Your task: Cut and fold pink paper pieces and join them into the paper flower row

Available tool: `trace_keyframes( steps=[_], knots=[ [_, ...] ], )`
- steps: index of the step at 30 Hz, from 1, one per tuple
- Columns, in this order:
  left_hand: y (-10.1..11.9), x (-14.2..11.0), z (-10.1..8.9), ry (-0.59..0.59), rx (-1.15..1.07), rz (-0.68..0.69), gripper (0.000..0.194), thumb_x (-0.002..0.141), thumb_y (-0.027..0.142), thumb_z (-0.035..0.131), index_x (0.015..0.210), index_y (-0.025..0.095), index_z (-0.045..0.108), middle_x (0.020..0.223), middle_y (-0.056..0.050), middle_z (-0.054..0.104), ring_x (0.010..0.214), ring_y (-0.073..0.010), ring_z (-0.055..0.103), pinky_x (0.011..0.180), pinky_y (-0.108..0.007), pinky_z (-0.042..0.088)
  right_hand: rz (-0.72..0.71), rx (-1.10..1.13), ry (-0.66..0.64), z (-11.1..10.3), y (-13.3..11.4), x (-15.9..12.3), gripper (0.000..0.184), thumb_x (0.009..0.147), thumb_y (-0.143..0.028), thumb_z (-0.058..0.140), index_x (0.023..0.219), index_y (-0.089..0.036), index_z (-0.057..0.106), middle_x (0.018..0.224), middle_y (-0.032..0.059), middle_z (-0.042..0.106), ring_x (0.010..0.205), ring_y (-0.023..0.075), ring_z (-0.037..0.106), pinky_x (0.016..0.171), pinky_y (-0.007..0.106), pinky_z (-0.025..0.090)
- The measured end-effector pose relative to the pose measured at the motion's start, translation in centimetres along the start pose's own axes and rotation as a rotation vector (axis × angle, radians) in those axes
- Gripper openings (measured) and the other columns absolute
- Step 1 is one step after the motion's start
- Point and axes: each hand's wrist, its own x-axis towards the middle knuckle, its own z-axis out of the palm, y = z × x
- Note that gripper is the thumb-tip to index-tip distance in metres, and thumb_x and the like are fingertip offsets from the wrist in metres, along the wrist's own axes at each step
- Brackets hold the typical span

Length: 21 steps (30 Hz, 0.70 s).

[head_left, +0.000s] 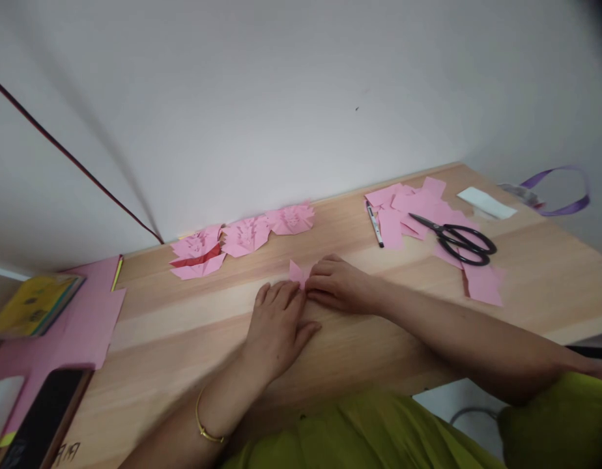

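Note:
A small pink folded paper piece (298, 272) lies on the wooden table (193, 332) in front of me. My left hand (277, 326) rests flat on the table, fingers stretched out, its fingertips pressing on the paper's near edge. My right hand (337, 284) has its fingers curled and pinched on the paper's right side. Most of the paper is hidden under both hands.
Three finished pink folded pieces (245, 236) sit along the wall. Black scissors (460, 240), a pen (374, 224) and several pink paper squares (418, 208) lie at the right. Pink sheets (81, 319), a yellow pad (34, 303) and a phone (42, 417) are at the left.

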Motion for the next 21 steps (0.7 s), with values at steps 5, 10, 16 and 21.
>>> trace_keyframes(
  steps=[5, 10, 16, 21],
  knots=[
    [0.02, 0.01, -0.07, -0.007, 0.019, 0.001, 0.047, 0.084, 0.045, 0.058, 0.121, 0.016, 0.054, 0.126, -0.013, 0.054, 0.116, -0.03, 0.045, 0.103, -0.052, 0.032, 0.07, 0.012, 0.044, 0.05, 0.45, -0.1, 0.017, 0.09, -0.025, 0.05, 0.09, -0.017, 0.066, 0.083, 0.0053, 0.064, 0.079, 0.0158, 0.056, 0.081, 0.031, 0.033],
    [0.01, -0.08, 0.02, -0.01, 0.02, 0.003, 0.046, 0.083, 0.044, 0.059, 0.12, 0.016, 0.055, 0.127, -0.012, 0.054, 0.117, -0.0298, 0.045, 0.103, -0.052, 0.032, 0.138, -0.003, 0.073, -0.11, 0.64, -0.13, 0.017, 0.09, -0.025, 0.052, 0.09, -0.017, 0.066, 0.084, 0.006, 0.065, 0.079, 0.0159, 0.057, 0.081, 0.031, 0.034],
    [-0.05, 0.01, 0.06, 0.006, 0.003, 0.003, 0.048, 0.083, 0.044, 0.059, 0.122, 0.017, 0.054, 0.125, -0.013, 0.055, 0.116, -0.0297, 0.046, 0.103, -0.052, 0.033, 0.021, -0.007, 0.014, -0.21, 0.0, -0.04, 0.02, 0.092, -0.026, 0.049, 0.088, -0.017, 0.066, 0.082, 0.0054, 0.065, 0.078, 0.0153, 0.056, 0.08, 0.03, 0.033],
    [-0.05, 0.01, 0.07, 0.008, 0.008, 0.005, 0.047, 0.082, 0.043, 0.06, 0.121, 0.017, 0.054, 0.125, -0.013, 0.054, 0.116, -0.0296, 0.046, 0.103, -0.053, 0.033, 0.067, -0.009, 0.009, -0.1, 0.12, -0.11, 0.019, 0.091, -0.027, 0.05, 0.087, -0.017, 0.066, 0.083, 0.0054, 0.065, 0.079, 0.0154, 0.056, 0.081, 0.031, 0.032]
  ],
)
